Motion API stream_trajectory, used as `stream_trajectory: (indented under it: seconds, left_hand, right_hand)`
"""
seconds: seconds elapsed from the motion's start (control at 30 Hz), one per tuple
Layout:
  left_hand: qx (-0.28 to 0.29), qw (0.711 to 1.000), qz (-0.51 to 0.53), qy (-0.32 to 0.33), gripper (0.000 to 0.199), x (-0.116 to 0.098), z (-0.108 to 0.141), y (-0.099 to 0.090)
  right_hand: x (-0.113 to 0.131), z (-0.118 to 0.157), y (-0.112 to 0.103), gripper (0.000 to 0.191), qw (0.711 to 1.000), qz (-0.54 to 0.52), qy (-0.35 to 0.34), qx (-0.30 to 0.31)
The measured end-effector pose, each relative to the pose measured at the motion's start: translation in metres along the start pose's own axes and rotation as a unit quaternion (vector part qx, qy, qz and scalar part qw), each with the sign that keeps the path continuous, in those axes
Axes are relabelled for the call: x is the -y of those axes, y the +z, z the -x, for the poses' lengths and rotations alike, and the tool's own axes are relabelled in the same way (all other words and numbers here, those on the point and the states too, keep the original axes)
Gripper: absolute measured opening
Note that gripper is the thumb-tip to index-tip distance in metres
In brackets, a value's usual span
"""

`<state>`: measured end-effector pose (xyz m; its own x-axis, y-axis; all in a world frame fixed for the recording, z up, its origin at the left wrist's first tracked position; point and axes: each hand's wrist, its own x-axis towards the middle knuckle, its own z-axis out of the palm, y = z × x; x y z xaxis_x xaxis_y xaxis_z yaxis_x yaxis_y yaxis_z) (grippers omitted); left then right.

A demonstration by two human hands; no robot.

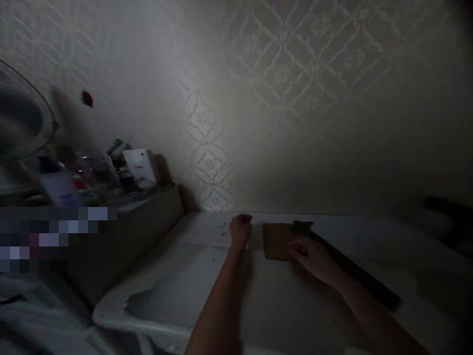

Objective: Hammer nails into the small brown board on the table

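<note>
My left hand (pixel 241 230) is closed in a fist over the white surface, and what it holds, if anything, is hidden. Just to its left, several small dark pieces (pixel 223 229), too small to name, lie on a white sheet (pixel 199 231). A flat brown rectangular piece (pixel 276 241) lies between my hands. The curled fingers of my right hand (pixel 312 256) overlap its right edge; whether they grip it I cannot tell. Beside that hand a dark hammer (pixel 354 268) lies slantwise, its head at the far end near the brown piece.
The white table (pixel 148 320) has a worn grey patch and backs onto a patterned wall (pixel 281 108). On the left, a cabinet (pixel 148 236) carries a white box (pixel 140 167), a clear container (pixel 98 172) and a fan (pixel 22 113). Dim light blurs the right side.
</note>
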<state>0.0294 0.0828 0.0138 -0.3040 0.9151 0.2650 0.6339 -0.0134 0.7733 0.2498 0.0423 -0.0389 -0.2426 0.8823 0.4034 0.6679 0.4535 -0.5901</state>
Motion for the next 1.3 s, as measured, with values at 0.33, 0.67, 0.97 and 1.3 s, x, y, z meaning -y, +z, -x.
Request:
stream_trajectory:
  seconds: [0.33,0.67,0.97,1.3]
  left_hand:
    - [0.136,0.982,0.007,0.132,0.017,-0.010,0.020,0.036]
    - [0.166,0.965,-0.098,0.179,0.028,-0.010,0.026,0.041]
    - [0.169,0.959,-0.122,0.194,0.031,-0.009,0.026,0.043]
    - [0.181,0.949,-0.144,0.216,0.031,-0.014,0.030,0.041]
  right_hand:
    - [0.006,0.000,-0.003,0.025,1.000,0.015,-0.005,0.008]
    - [0.008,-0.002,-0.003,0.021,0.999,0.023,0.001,0.022]
    - [0.011,-0.002,-0.004,0.020,0.999,0.019,0.000,0.027]
    - [0.013,-0.002,-0.005,0.018,0.999,0.027,-0.004,0.025]
